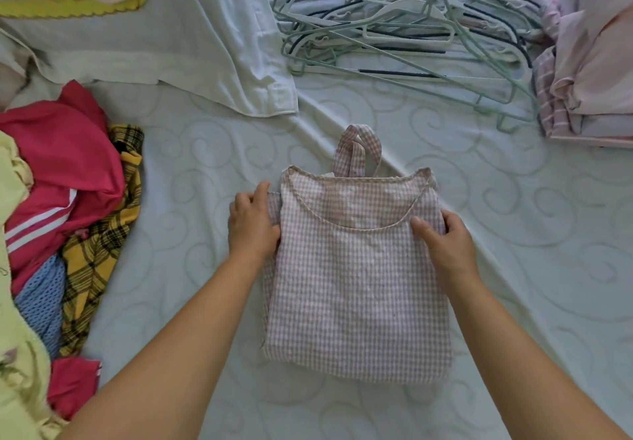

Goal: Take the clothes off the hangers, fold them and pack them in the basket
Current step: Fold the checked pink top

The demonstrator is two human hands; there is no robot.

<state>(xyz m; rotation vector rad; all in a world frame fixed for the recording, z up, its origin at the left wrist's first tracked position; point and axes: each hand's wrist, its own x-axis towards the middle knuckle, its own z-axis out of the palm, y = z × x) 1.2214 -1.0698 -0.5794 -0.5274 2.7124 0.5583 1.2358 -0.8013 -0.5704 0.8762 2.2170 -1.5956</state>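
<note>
A pink-and-white gingham garment (356, 275) lies flat on the bed, folded into a narrow rectangle, its straps sticking out at the far end. My left hand (251, 225) grips its upper left edge, fingers curled over the folded side. At the upper right edge my right hand (445, 239) pinches the fabric, thumb on top. A heap of empty hangers (404, 31) lies at the far side of the bed. No basket is in view.
A heap of unfolded clothes (65, 199), red, yellow plaid and blue, lies at the left. A stack of folded pink clothes (589, 62) sits at the far right. A white garment (191, 45) is spread at the far left on the pale bedsheet (531, 268).
</note>
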